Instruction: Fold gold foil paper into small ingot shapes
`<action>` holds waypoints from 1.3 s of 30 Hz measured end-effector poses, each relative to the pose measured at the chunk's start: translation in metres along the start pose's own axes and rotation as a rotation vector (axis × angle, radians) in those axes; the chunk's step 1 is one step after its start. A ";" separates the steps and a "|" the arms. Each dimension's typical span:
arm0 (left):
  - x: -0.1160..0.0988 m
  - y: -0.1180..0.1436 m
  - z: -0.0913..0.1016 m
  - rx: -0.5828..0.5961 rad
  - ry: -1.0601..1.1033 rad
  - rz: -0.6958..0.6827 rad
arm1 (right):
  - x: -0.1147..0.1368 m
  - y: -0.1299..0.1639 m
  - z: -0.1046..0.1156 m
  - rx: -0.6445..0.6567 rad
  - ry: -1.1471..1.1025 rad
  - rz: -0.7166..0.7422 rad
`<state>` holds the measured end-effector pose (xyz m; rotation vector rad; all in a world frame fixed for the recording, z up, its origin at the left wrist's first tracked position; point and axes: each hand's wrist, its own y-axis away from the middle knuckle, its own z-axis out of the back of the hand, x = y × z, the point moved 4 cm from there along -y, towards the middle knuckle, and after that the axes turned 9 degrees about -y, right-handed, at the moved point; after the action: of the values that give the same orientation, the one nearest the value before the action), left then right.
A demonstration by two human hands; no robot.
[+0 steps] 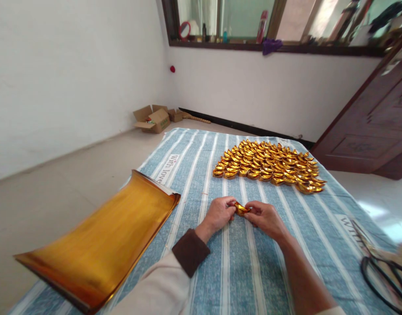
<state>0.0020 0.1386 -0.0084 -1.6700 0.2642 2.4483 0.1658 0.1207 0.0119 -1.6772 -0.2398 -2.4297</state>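
My left hand (218, 213) and my right hand (266, 217) meet over the striped blue cloth (240, 262) and both pinch one small folded gold paper piece (241, 208) between their fingertips. A large heap of finished gold paper ingots (269, 165) lies in rows on the cloth beyond my hands. To my left a stack of flat gold foil sheets (99, 240) rests on the cloth's edge, its far end curled up.
Black scissors (381, 273) lie at the cloth's right edge. Open cardboard boxes (154, 118) sit on the floor by the far wall. A dark wooden door (375, 122) stands at the right, and a window sill holds small items.
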 end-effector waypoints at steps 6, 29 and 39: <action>-0.004 0.000 0.001 -0.024 0.003 0.024 | 0.000 0.000 -0.001 -0.018 -0.140 -0.024; -0.020 0.010 0.011 -0.080 0.139 0.142 | -0.001 0.002 -0.010 -0.034 -0.544 -0.168; -0.018 0.015 0.014 -0.083 0.272 0.163 | -0.001 0.004 -0.021 -0.008 -0.716 -0.257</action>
<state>-0.0082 0.1268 0.0140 -2.0977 0.3510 2.3658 0.1481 0.1124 0.0039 -2.5939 -0.5633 -1.8588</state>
